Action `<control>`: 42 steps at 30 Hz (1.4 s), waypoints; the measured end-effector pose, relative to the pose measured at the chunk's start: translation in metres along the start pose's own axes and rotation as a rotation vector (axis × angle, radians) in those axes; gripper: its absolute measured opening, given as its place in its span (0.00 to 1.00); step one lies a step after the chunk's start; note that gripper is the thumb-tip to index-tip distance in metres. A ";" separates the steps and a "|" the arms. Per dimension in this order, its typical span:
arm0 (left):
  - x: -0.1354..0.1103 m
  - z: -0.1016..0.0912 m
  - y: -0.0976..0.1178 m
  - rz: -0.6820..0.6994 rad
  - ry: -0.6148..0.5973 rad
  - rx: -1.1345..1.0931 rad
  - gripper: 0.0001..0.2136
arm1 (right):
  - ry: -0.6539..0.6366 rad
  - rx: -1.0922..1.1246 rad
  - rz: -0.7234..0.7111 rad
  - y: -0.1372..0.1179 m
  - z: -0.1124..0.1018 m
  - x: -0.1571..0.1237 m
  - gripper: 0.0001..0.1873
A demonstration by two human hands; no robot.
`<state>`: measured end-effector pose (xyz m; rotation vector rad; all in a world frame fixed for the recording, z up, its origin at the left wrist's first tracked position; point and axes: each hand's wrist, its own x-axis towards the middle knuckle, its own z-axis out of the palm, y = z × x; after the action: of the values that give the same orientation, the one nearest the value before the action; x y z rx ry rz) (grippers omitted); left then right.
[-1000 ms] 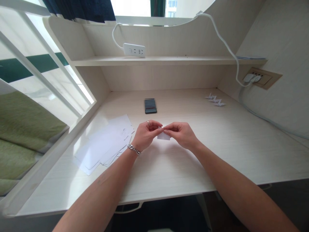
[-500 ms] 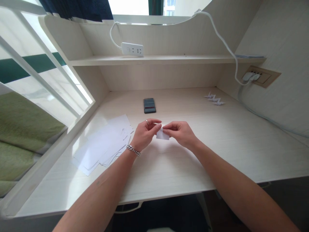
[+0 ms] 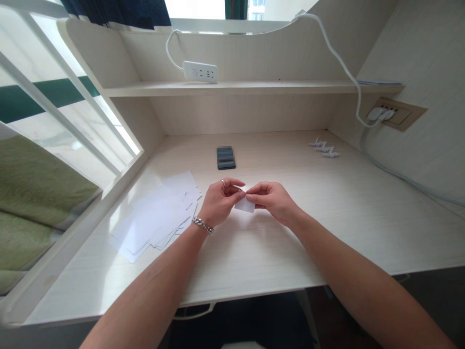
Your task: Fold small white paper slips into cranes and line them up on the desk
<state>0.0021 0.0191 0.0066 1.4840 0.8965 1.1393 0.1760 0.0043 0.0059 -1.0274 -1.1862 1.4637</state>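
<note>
A small piece of white paper (image 3: 245,204) is held up between both hands, just above the desk. My left hand (image 3: 222,199), with a ring and a chain bracelet, pinches its upper left edge between thumb and fingers. From the other side, my right hand (image 3: 271,199) grips the top edge with thumb and forefinger. The fingertips of the two hands nearly meet, and they cover the paper's upper part. Whether the paper has folds in it, I cannot tell.
Loose white sheets (image 3: 156,213) lie left of my hands on the desk (image 3: 254,261). Behind them is a dark phone-like object (image 3: 225,158). Several folded paper cranes (image 3: 324,148) stand at the back right. A power strip (image 3: 200,72) sits on the shelf (image 3: 254,88); a white cable (image 3: 337,55) hangs at right.
My left thumb has slid right along the paper's top, closer to my right fingertips. The paper is tilted slightly differently. The whole view has shifted a little.
</note>
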 end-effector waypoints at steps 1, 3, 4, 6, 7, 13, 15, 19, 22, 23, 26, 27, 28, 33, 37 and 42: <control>0.000 0.000 0.000 -0.004 0.001 -0.006 0.14 | 0.006 0.001 -0.005 0.000 0.000 0.000 0.16; 0.000 0.000 0.000 -0.011 0.004 -0.018 0.13 | 0.018 -0.007 -0.022 0.000 0.001 0.000 0.15; 0.000 0.001 0.001 -0.013 0.007 -0.022 0.13 | 0.024 -0.013 -0.033 0.001 0.001 0.000 0.15; 0.000 0.001 0.002 -0.016 0.011 -0.020 0.13 | 0.035 -0.024 -0.059 0.001 0.002 0.000 0.14; 0.000 0.001 0.002 -0.017 0.012 -0.017 0.12 | 0.039 -0.028 -0.072 0.001 0.002 0.000 0.14; 0.001 0.001 0.004 -0.049 0.034 -0.090 0.12 | 0.065 -0.068 -0.143 0.004 0.003 0.002 0.13; 0.001 0.002 0.004 -0.075 0.047 -0.127 0.11 | 0.075 -0.102 -0.152 0.004 0.003 0.002 0.13; 0.000 0.003 0.005 -0.058 0.047 -0.056 0.17 | 0.074 -0.197 -0.191 0.003 0.004 0.000 0.12; -0.001 0.004 0.004 -0.051 0.068 -0.042 0.17 | 0.072 -0.249 -0.225 0.004 0.005 -0.001 0.12; -0.001 0.004 0.004 -0.049 0.079 -0.046 0.16 | 0.070 -0.252 -0.229 0.004 0.006 -0.001 0.12; 0.000 0.004 0.002 -0.028 0.080 -0.036 0.14 | 0.060 -0.241 -0.228 0.005 0.007 -0.001 0.12; 0.000 0.004 0.002 -0.017 0.077 -0.024 0.13 | 0.058 -0.235 -0.224 0.004 0.008 -0.001 0.12; 0.000 0.004 0.001 -0.006 0.077 -0.008 0.12 | 0.059 -0.229 -0.220 0.004 0.008 -0.001 0.12; 0.001 0.003 0.001 0.005 0.117 0.062 0.11 | 0.090 -0.212 -0.195 0.001 0.008 -0.002 0.13; 0.000 0.002 0.002 0.007 0.058 0.058 0.15 | 0.108 -0.218 -0.214 0.002 0.007 -0.001 0.12; 0.000 0.001 0.001 0.030 0.017 0.013 0.13 | 0.104 -0.243 -0.252 0.004 0.007 -0.001 0.12</control>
<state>0.0033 0.0188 0.0072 1.5048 0.8972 1.1711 0.1687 0.0015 0.0029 -1.0596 -1.3862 1.0770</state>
